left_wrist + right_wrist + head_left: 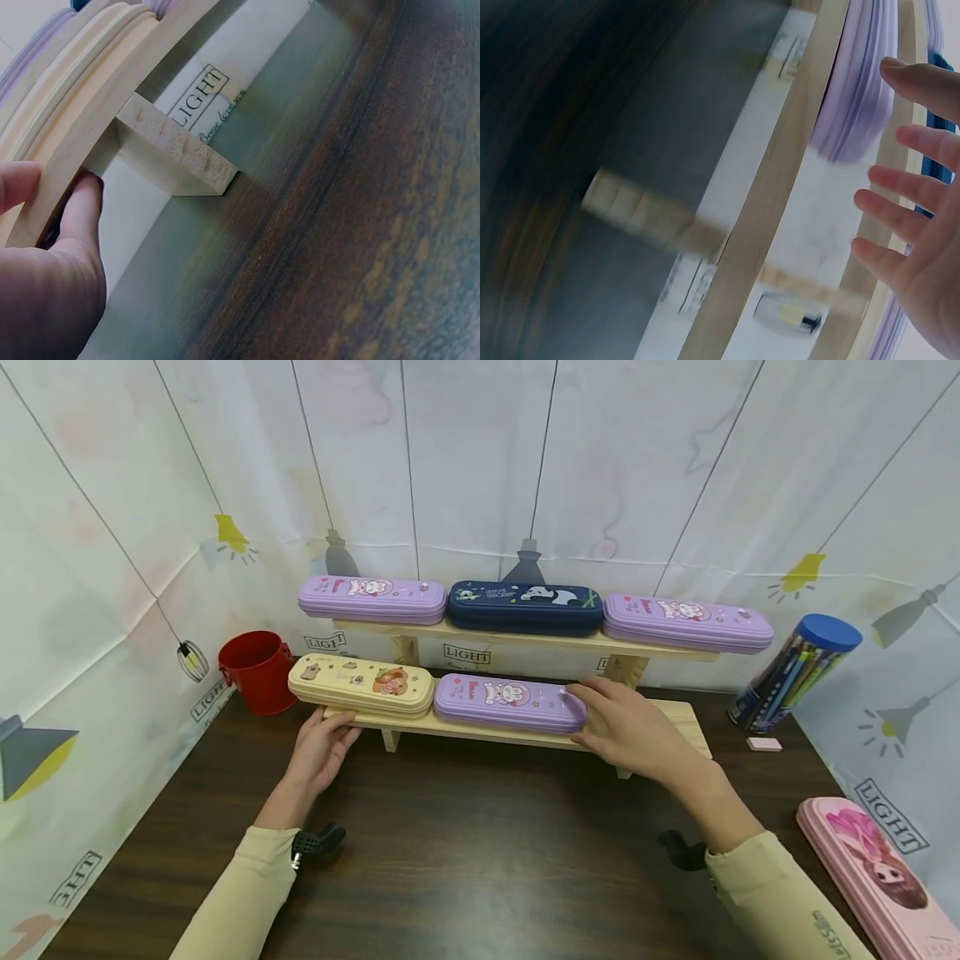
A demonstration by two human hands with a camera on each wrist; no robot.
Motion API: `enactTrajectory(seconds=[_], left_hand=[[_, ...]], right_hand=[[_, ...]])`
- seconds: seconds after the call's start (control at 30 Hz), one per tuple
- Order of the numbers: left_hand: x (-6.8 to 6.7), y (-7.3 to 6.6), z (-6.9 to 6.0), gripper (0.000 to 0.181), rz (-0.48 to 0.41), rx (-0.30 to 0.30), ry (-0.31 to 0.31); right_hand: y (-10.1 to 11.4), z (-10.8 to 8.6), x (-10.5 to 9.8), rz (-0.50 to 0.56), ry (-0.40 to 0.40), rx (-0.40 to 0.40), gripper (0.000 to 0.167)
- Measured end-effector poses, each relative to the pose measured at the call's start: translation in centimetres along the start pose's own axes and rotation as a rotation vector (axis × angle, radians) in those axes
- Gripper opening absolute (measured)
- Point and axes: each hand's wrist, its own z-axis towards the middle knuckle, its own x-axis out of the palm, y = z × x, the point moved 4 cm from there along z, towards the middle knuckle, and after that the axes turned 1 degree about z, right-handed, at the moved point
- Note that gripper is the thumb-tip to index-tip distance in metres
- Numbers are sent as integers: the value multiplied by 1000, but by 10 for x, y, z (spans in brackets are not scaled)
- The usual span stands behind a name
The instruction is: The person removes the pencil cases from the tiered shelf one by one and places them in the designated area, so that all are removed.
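A two-level wooden shelf (682,718) stands on the dark table, pencil cases on both levels. On the lower board lie a cream pencil case (360,685) at the left and a purple pencil case (510,702) beside it. My left hand (318,747) pinches the board's left front edge below the cream case; in the left wrist view its thumb (82,210) reaches under the board. At the purple case's right end is my right hand (633,727). The right wrist view shows its fingers (900,214) spread, the thumb nearest the case; contact is hard to tell.
The upper board carries a navy panda pencil case (525,608) between two purple ones. A red bucket (258,672) stands left. At right are a blue-lidded tube of pens (795,672), a small pink eraser (764,744) and a pink pencil case (877,877).
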Motion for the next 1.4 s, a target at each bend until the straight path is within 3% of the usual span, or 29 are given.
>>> enactTrajectory(seconds=[0.2, 0.57, 1.0, 1.23, 1.4], left_hand=[[1, 1, 1, 74, 4, 12, 27], [-3, 4, 1, 73, 16, 17, 54], [-4, 0, 0, 73, 46, 24, 45], [-4, 1, 0, 73, 51, 28, 45], [-5, 0, 0, 72, 62, 36, 48]], right_hand=[[19, 27, 8, 0, 9, -71, 67], [38, 57, 35, 61, 143, -154, 64], [38, 50, 32, 104, 124, -125, 56], [36, 30, 18, 93, 175, -56, 59], [31, 12, 10, 56, 161, -26, 61]])
